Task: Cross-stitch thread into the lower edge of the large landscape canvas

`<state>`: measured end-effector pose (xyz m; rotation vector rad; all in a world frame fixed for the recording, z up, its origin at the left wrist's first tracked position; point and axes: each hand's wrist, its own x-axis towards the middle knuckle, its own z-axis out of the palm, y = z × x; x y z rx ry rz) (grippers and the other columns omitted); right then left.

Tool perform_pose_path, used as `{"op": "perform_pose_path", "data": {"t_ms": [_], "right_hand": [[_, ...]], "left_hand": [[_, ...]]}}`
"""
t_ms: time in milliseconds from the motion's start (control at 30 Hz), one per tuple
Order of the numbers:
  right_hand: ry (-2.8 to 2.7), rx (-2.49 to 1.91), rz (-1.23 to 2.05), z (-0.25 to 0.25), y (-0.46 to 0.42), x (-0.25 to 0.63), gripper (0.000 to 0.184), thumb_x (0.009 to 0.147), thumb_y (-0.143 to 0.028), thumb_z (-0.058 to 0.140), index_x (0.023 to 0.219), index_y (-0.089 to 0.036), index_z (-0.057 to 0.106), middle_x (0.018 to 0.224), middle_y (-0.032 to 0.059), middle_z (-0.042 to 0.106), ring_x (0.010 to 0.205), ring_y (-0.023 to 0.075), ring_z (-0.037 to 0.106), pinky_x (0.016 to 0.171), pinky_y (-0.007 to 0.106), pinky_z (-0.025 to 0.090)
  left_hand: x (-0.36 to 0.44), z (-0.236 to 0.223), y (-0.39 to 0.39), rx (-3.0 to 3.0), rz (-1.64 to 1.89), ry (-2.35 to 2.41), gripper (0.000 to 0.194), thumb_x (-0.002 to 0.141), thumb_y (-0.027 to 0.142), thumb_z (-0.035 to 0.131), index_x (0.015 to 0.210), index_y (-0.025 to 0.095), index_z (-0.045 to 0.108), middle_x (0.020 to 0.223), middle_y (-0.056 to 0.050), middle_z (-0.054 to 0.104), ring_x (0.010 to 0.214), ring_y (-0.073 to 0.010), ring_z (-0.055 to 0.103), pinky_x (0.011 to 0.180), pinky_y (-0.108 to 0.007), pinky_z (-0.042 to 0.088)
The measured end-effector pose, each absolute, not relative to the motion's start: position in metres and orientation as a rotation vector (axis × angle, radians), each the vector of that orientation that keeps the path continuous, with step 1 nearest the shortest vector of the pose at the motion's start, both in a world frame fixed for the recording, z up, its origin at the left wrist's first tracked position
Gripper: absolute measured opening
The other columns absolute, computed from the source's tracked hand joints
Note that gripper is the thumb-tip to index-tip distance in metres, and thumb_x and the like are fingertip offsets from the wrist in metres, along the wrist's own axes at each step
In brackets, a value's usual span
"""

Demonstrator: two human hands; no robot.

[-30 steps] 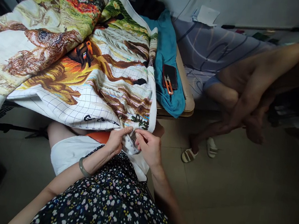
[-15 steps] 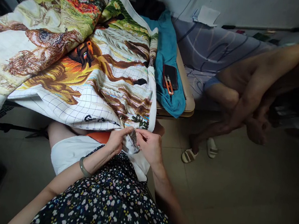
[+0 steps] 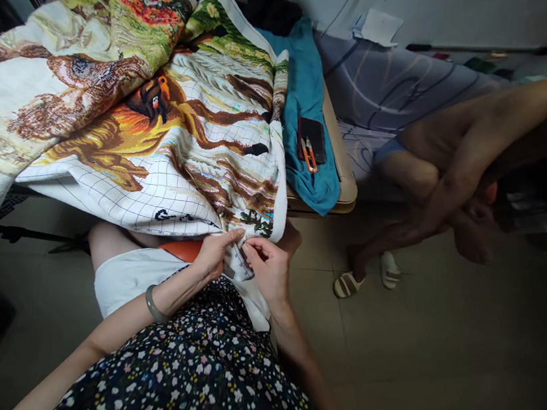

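Tiled floor (image 3: 409,357), cloth (image 3: 154,196), right hand (image 3: 268,273) shifted inward

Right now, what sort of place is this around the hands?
Probably a room in a home, perhaps a bedroom or living room. A patterned cover lies on what may be a bed or sofa, a person in slippers sits there, and embroidered cloth covers a table.

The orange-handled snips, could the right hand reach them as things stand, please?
Probably yes: the snips lie uncovered on a dark flat object, though the right hand, fingers pinched, would have to leave the embroidered cloth.
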<state>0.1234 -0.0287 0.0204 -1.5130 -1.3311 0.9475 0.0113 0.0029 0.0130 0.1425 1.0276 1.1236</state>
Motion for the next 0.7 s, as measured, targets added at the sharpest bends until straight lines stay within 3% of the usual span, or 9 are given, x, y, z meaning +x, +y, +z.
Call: {"op": "perform_pose_path", "data": {"t_ms": [300,700], "right_hand": [[-1.202,-1.505,1.06,0.031,-0.027,0.119,0.016,0.075,-0.031,0.064,0.076,-0.016,0.07,0.066,0.0013,0.065,0.052,0.0111,0.05,0.05,0.023,0.043],[-1.047,-1.488,1.266,0.039,-0.023,0.122,0.02,0.069,-0.031,0.069,0.078,-0.014,0.073,0.055,-0.0021,0.058,0.045,0.0078,0.043,0.042,0.021,0.035]], "left_hand": [[0.011,0.017,0.002,0.133,1.131,1.002,0.039,0.039,0.03,0.09,0.066,0.011,0.071,0.065,-0.004,0.07,0.059,-0.0145,0.061,0.07,-0.029,0.049],[0.011,0.014,0.002,0.111,1.097,0.962,0.036,0.042,0.029,0.09,0.065,0.011,0.069,0.063,-0.004,0.069,0.054,-0.0145,0.061,0.061,-0.029,0.05]]}}
